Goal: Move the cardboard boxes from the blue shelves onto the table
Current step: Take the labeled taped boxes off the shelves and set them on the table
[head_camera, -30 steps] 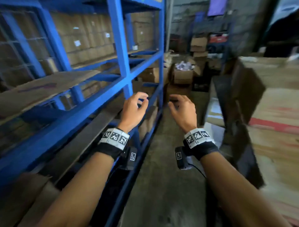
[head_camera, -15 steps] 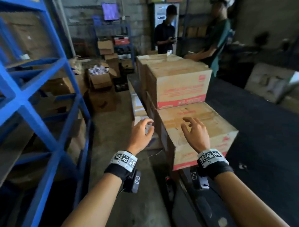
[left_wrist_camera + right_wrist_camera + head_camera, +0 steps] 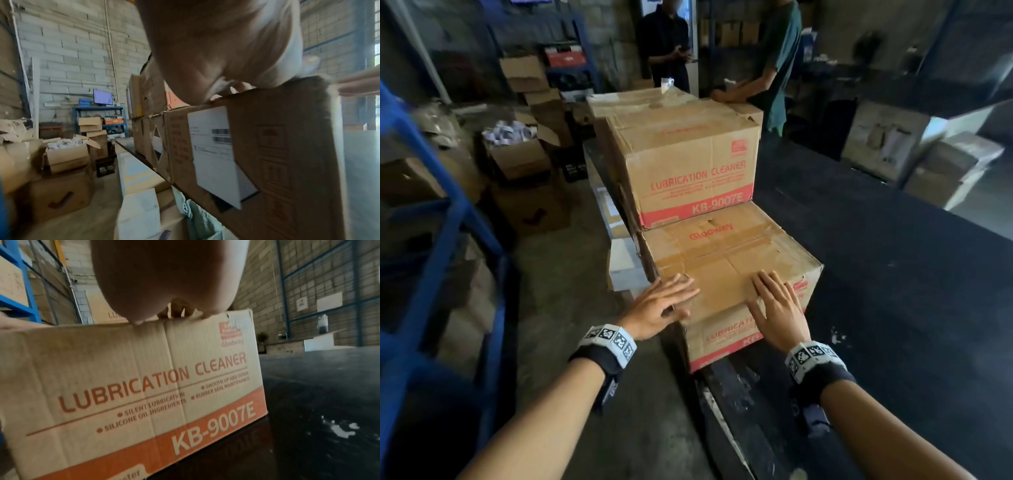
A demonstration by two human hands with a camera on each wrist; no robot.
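Observation:
A cardboard box (image 3: 726,253) printed "LUBRICATION CLEANER" (image 3: 144,386) sits at the near left edge of the black table (image 3: 876,257). My left hand (image 3: 664,305) lies with straight fingers on its near left top corner, the thumb against the front face. Flat on the top near the front edge rests my right hand (image 3: 777,305). Behind it a second like box (image 3: 685,164) stands on further boxes. The wrist views show each palm (image 3: 226,48) pressing on the box's top edge. The blue shelves (image 3: 441,240) stand at the left.
Two people (image 3: 770,58) stand at the table's far end. Open and stacked cartons (image 3: 517,161) crowd the floor at the left, and white flat packs (image 3: 625,263) lean beside the table. More boxes (image 3: 945,168) sit at the far right. A concrete aisle runs between shelves and table.
My view has swung from the blue shelves to the table. Both hands, empty in the air before, have come down onto the top of the nearest box.

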